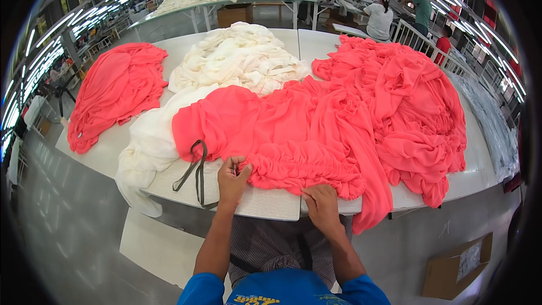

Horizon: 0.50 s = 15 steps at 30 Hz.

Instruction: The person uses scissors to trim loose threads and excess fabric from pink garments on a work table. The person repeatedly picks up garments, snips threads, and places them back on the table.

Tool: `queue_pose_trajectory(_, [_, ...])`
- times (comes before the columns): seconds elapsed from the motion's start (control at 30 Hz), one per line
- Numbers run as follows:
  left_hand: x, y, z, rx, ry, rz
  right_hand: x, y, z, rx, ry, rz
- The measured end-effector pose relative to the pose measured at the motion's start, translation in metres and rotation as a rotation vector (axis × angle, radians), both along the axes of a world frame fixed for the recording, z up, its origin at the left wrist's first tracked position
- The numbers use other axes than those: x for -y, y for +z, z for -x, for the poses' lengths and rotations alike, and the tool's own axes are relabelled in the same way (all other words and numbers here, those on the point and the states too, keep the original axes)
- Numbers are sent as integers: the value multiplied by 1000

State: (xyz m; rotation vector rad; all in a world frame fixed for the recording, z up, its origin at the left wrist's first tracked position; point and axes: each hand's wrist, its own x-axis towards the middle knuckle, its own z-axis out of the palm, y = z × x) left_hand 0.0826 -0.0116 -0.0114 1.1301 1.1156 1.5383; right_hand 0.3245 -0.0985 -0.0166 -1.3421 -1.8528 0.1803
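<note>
A coral-pink garment of thin fabric (271, 127) with a gathered, elasticated section lies spread across the white table in front of me. At the left end of its gathers, my left hand (233, 180) pinches the edge, with a small dark item, not clear in kind, between the fingers. My right hand (322, 203) has the lower edge of the same gathers between thumb and fingers. A dark cord loop (200, 173) lies over the garment and table beside my left hand and runs down to its wrist. White fabric (148, 144) lies partly beneath the garment on the left.
Coral-pink garments are heaped at the left (118, 89) and right (415, 101) of the table (271, 203). A cream fabric pile (241, 57) stands behind. Clear plastic-wrapped items (487, 123) line the right edge. An open cardboard box (457, 267) is on the floor. Several people are farther back.
</note>
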Motion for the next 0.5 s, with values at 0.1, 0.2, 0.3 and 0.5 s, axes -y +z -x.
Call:
queue_pose_trajectory(0.1, [-3,-5,1,43,9,7,6,10,-6,-61,107,6])
queue_pose_trajectory(0.2, [-4,-8,1,29,25,-12,12,21,-13,-79,186,9])
queue_pose_trajectory(0.3, [-5,-10,2,-24,53,-24,24,28,-22,-57,249,158])
queue_pose_trajectory(0.5, [-5,-11,4,-34,43,-15,28,43,-37,-146,-114,-86])
